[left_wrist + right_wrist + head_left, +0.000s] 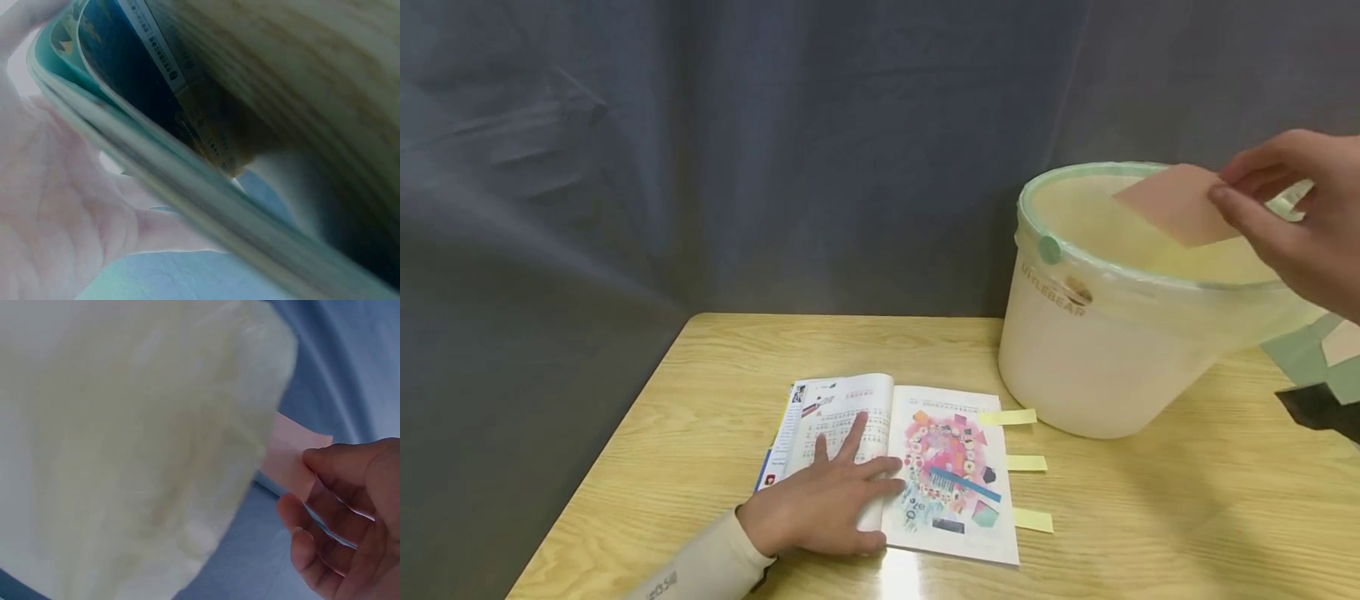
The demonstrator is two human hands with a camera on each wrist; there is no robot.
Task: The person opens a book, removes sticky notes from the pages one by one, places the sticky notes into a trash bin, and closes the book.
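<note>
"What do you wear on the left?"
"A close-fitting, cream-coloured sleeve (703,560), ending in a neat cuff (747,535) at my wrist."
"Any markings?"
"Dark grey lettering (661,586), printed along the sleeve. It's too small and blurred for me to read."
"And that black bit?"
"A thin strip (763,577) at the cuff's edge. I can't tell what it is."
"Your hands?"
"Left hand (827,504) and right hand (1311,221) are both bare."

Under the left hand (820,508), a book (955,458) on the table (700,408). In the right hand (1318,221), paper (1183,204) at the bucket (1097,362), beyond and right of the left.
</note>
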